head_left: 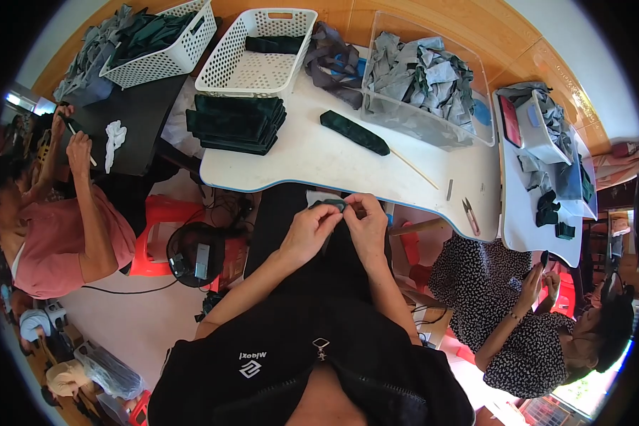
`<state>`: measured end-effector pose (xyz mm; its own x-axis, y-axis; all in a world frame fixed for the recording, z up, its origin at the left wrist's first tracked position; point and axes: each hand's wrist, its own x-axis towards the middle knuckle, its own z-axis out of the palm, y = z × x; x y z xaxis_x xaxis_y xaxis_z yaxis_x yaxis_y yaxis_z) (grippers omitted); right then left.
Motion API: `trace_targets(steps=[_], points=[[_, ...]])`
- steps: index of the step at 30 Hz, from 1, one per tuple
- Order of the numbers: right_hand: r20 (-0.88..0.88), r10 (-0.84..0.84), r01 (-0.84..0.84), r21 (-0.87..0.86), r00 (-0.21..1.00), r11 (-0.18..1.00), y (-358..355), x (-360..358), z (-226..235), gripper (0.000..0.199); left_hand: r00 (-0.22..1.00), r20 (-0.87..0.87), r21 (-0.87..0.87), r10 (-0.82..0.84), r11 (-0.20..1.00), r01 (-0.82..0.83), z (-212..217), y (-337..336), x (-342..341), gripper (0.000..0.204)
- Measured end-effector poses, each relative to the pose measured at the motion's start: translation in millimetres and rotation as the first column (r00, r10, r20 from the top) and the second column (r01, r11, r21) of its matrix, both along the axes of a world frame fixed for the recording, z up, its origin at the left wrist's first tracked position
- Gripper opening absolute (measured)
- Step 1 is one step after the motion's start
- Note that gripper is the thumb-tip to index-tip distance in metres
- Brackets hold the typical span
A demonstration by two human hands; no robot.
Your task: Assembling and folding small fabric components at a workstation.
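Both my hands meet in front of the table edge, above my lap. My left hand (312, 228) pinches a small dark green piece of fabric (331, 204) between thumb and fingers. From the other side, my right hand (366, 221) grips the same piece, its fingertips close to the left ones. A pale grey layer (318, 197) shows behind the green cloth. Most of the fabric is hidden by my fingers. On the table ahead lies a long dark green velvet piece (353, 132) with a thin wooden stick (415, 169) reaching out from its right end.
A stack of folded green velvet (236, 124) stands at the table's left, before a white basket (216, 74). A clear bin (426, 131) holds grey fabric pieces. Small snips (471, 216) lie near the right edge. People sit at both sides, one in pink (71, 241), one in a patterned dress (525, 341).
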<state>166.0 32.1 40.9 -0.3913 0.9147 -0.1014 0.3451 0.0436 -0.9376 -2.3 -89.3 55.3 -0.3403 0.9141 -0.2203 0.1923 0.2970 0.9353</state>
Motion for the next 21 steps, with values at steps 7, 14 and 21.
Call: trace_targets(steps=[7, 14, 21], points=[[-0.223, 0.121, -0.099, 0.109, 0.967, 0.989, -1, -2, -10, 0.024, 0.564, 0.787, -0.099, 0.250, 0.953, -0.285, -20, 14, -5, 0.025], [-0.258, 0.002, -0.078, -0.284, 0.966, 0.955, -10, 2, -41, 0.016, 0.316, 0.928, -0.078, 0.198, 0.932, -0.354, -24, 29, -6, 0.046], [-0.400, -0.045, -0.068, -0.265, 0.915, 0.962, -16, -13, -25, 0.017, 0.217, 0.962, -0.103, 0.166, 0.957, -0.273, -31, 24, -13, 0.041]])
